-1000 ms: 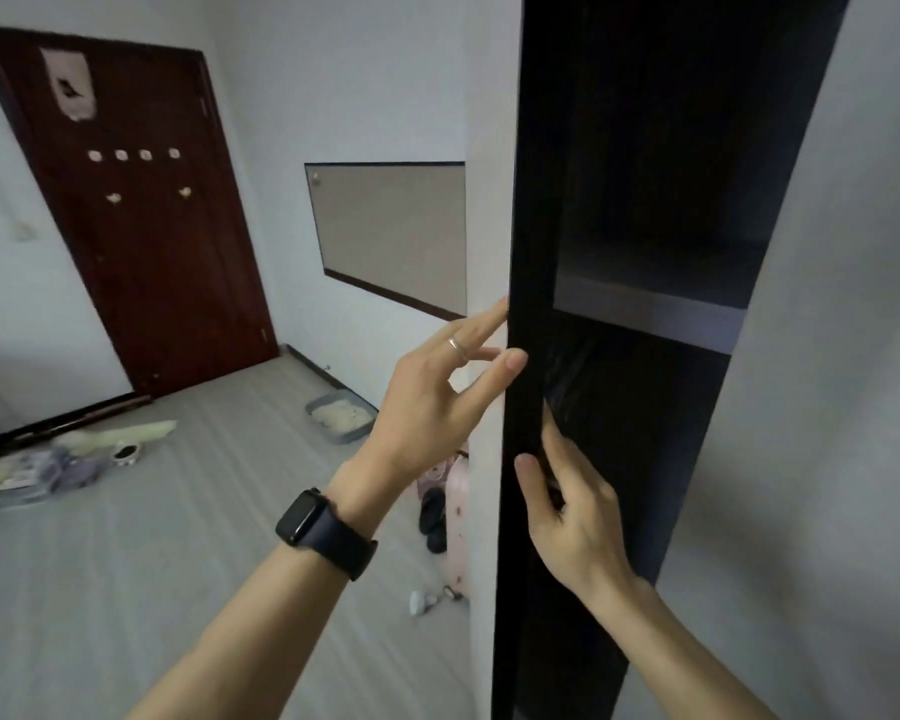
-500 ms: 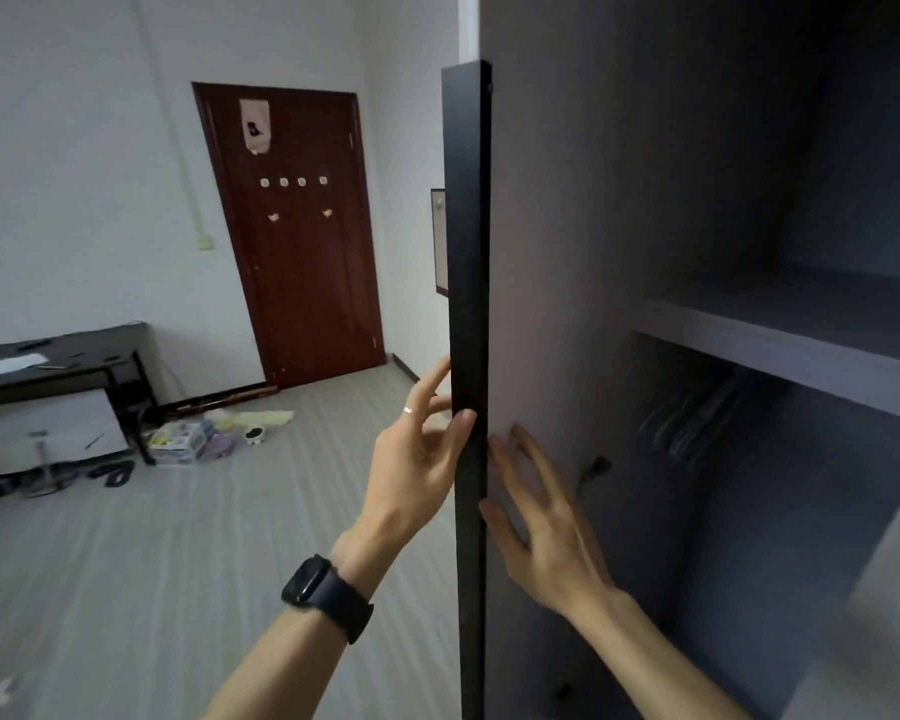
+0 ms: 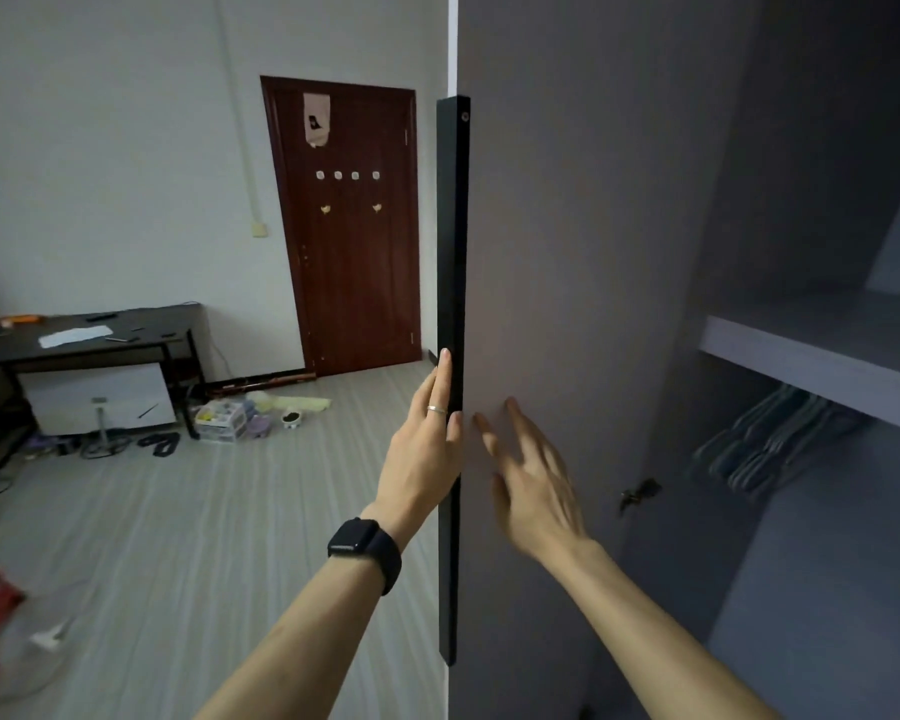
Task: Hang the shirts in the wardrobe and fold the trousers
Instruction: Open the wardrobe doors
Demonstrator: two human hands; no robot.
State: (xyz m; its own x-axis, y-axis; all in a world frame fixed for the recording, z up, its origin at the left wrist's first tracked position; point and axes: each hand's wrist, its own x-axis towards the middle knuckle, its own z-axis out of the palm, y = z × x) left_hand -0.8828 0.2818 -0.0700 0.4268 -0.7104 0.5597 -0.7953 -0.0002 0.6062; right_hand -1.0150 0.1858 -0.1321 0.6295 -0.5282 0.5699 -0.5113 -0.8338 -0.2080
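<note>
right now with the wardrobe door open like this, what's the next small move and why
Probably swing the wardrobe door a little wider, then let go. The left hand rests on its edge strip, the right hand lies flat on its inner face; both must come free to reach the hangers under the shelf.

We see the inner face of the wardrobe door (image 3: 567,252) as smooth, matt grey board. The strip (image 3: 450,252) along its edge is matt black. The shelf (image 3: 801,366) is the same smooth grey board. The hinge (image 3: 640,493) looks like dull metal. The ring (image 3: 436,409) is bright polished metal, and the watch (image 3: 365,550) has a matt black strap. The room door (image 3: 354,278) is reddish-brown wood with a faint sheen. The floor (image 3: 178,537) looks matt, streaked grey.
</note>
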